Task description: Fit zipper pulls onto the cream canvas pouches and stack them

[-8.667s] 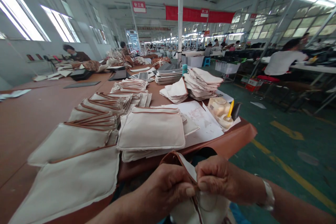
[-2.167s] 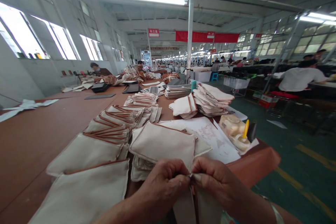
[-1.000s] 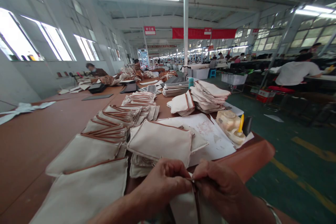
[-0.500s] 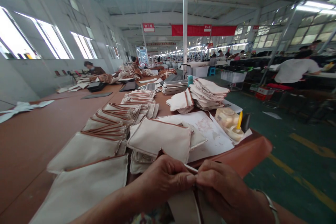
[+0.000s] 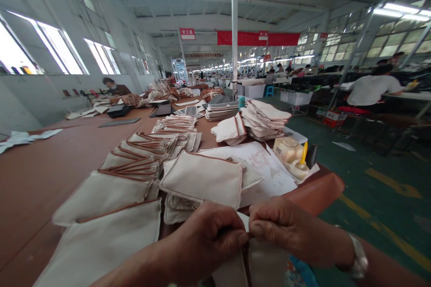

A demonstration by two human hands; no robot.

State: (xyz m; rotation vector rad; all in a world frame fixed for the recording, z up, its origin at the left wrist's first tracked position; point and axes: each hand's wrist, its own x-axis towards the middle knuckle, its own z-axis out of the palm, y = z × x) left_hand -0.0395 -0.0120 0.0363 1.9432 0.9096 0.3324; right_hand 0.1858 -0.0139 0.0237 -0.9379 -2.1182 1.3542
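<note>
Close to the table's front edge, my left hand [image 5: 215,233] is closed in a pinch on a cream fabric piece [image 5: 266,262] with a brown edge. Right beside it, my right hand [image 5: 286,228] pinches the same piece, thumbs nearly touching. The piece hangs below both hands; their fingers hide its upper edge. Just beyond lies a stack of cream panels [image 5: 202,177] with brown trim. More cream panels [image 5: 107,237] spread out to the left of my left hand, overlapping in a long row that runs away from me.
A white paper sheet [image 5: 269,175] lies on the brown table [image 5: 33,179], with a plastic container [image 5: 289,150] and a yellow-handled tool at its right. Another cream stack [image 5: 264,121] stands behind. A person in white [image 5: 373,89] sits far right; another is at the back left.
My hands have shifted slightly, and the right wrist has turned, showing more of its bracelet. Blue patterned cloth now shows under the right hand. The view has moved slightly.
</note>
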